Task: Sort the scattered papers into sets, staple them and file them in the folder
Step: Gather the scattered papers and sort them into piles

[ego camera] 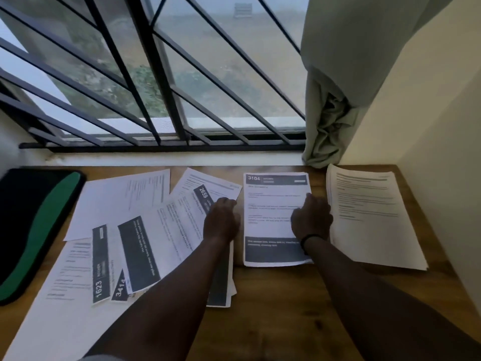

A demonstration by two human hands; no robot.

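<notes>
Several printed sheets lie scattered over the left half of the wooden desk (pixel 273 295), among them sheets headed 1623 (pixel 100 264), 3414 (pixel 120 289) and 2659 (pixel 201 195). My left hand (pixel 221 220) rests on this loose heap beside the 2659 sheet, fingers curled downward. A sheet headed 3104 (pixel 270 217) lies squared up right of centre. My right hand (pixel 311 217) rests on that sheet's right edge, fingers extended. Another stack of white text pages (pixel 372 217) sits at the far right. A black and green folder (pixel 33 222) lies at the left edge.
A barred window (pixel 161 74) runs along the back of the desk above a white sill. A pale green curtain (pixel 335 82) hangs at the back right, its bunched end touching the desk. A cream wall (pixel 429 126) borders the right side.
</notes>
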